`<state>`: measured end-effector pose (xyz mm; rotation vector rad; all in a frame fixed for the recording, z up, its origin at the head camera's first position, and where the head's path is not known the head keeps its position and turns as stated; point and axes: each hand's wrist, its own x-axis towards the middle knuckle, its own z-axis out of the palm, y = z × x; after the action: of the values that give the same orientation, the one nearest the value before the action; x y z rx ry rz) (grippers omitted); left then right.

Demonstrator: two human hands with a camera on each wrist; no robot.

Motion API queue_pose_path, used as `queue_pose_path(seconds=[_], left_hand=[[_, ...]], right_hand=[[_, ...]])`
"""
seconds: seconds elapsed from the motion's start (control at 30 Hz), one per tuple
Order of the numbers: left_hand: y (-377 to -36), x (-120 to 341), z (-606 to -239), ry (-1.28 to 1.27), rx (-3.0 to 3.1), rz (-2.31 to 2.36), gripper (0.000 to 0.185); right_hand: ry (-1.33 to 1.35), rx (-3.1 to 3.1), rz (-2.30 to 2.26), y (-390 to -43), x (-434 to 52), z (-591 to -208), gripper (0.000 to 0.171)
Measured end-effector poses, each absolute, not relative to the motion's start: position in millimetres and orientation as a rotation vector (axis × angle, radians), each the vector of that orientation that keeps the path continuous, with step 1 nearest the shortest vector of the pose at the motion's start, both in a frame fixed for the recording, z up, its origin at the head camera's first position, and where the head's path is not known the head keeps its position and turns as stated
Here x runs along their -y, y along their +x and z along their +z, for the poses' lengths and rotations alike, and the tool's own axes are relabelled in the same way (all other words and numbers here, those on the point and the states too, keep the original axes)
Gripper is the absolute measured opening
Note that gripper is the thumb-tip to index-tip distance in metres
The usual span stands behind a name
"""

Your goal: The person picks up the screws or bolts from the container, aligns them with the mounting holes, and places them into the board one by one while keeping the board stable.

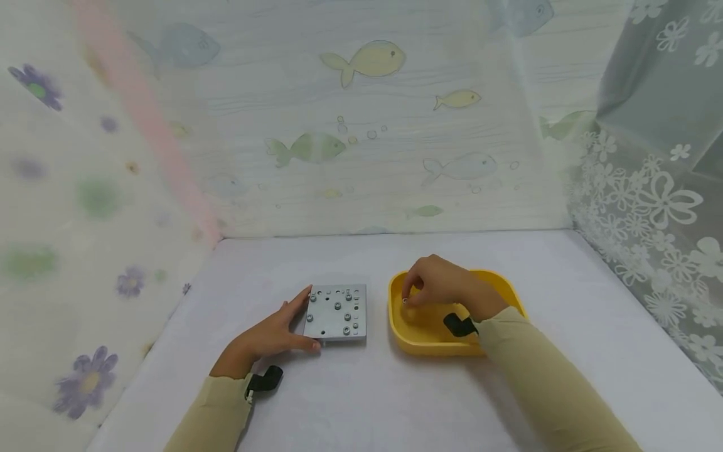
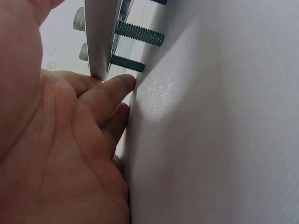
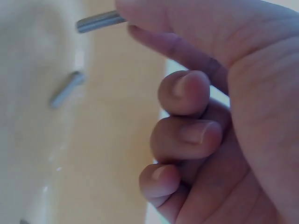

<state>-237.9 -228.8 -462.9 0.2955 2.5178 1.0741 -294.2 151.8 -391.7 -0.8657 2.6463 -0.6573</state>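
Observation:
A grey metal plate (image 1: 336, 312) with several screws set in it lies on the white table. My left hand (image 1: 290, 323) rests against its left edge, the fingers straight and the thumb at the near left corner. In the left wrist view the fingers (image 2: 112, 88) touch the plate's edge (image 2: 100, 37), and screw shanks (image 2: 138, 32) stick out below it. My right hand (image 1: 418, 294) is inside the yellow tray (image 1: 429, 344) and pinches a small screw (image 3: 98, 21) between thumb and forefinger. Another screw (image 3: 67, 88) lies loose on the tray floor (image 3: 117, 140).
Patterned curtains wall the white table (image 1: 361, 389) at the back, left and right. Black wrist straps (image 1: 460, 325) sit on both sleeves. Bare tabletop lies in front of the plate and tray and behind them.

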Motion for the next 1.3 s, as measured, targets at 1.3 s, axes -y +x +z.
queue_pose_path(seconds=[1.3], left_hand=[[-240.9,228.6,-468.5,0.322,-2.505,1.083,0.128]], right_hand=[[-0.903,-2.784,-1.072,-265.2,-120.8,-383.9,0.004]])
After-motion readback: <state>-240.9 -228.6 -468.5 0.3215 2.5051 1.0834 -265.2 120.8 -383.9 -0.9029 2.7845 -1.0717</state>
